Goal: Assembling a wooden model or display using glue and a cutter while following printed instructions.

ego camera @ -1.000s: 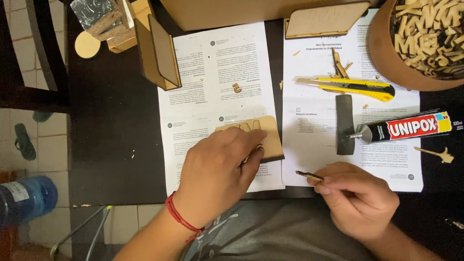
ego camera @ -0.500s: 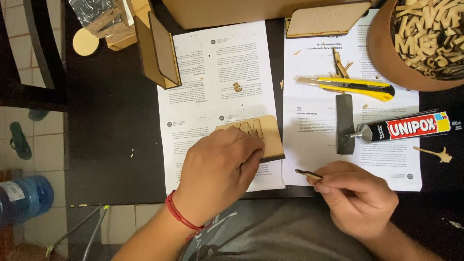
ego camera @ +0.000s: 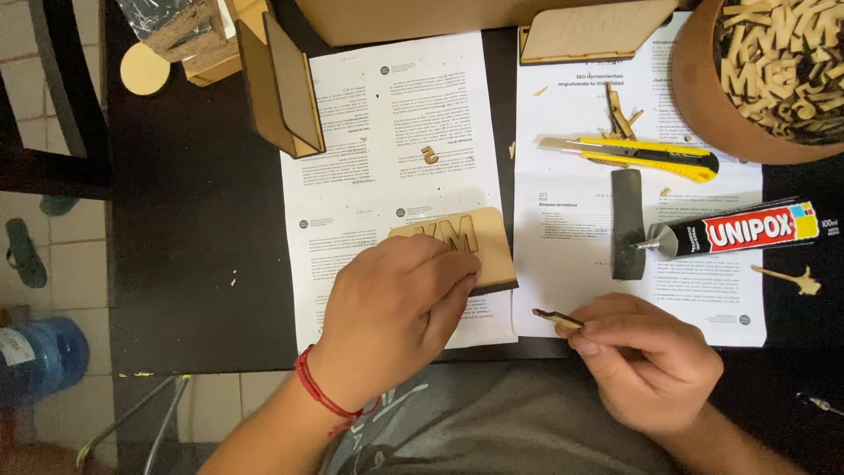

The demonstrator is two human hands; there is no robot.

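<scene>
Change: hardly anything has moved since the earlier frames; both hands stay where they were, the left still pressed on the plaque, which shows a little more of its cut letters.
Left hand (ego camera: 396, 308): palm down, fingers bent and closed over the near edge of the plaque, pinning it flat; a red cord circles the wrist.
Plaque (ego camera: 479, 242): thin pale wood, rounded corners, raised letters on top; it lies on the left sheet (ego camera: 387, 132) near the table's front edge.
Right hand (ego camera: 646, 356): curled nearly to a fist, thumb and forefinger pinching a small dark stick (ego camera: 556, 318) that juts left, just off the right sheet (ego camera: 571, 237).
Glue tube (ego camera: 743, 230): black, with a red label band and coloured squares at its far end; it lies on the right sheet, its nozzle touching a black strip (ego camera: 628, 224).
Knife (ego camera: 637, 156): yellow and black cutter, above the strip.
Bowl (ego camera: 703, 97): brown, top right corner, filled with wooden letters.
Bottle (ego camera: 40, 361): blue, on the floor at left.
</scene>
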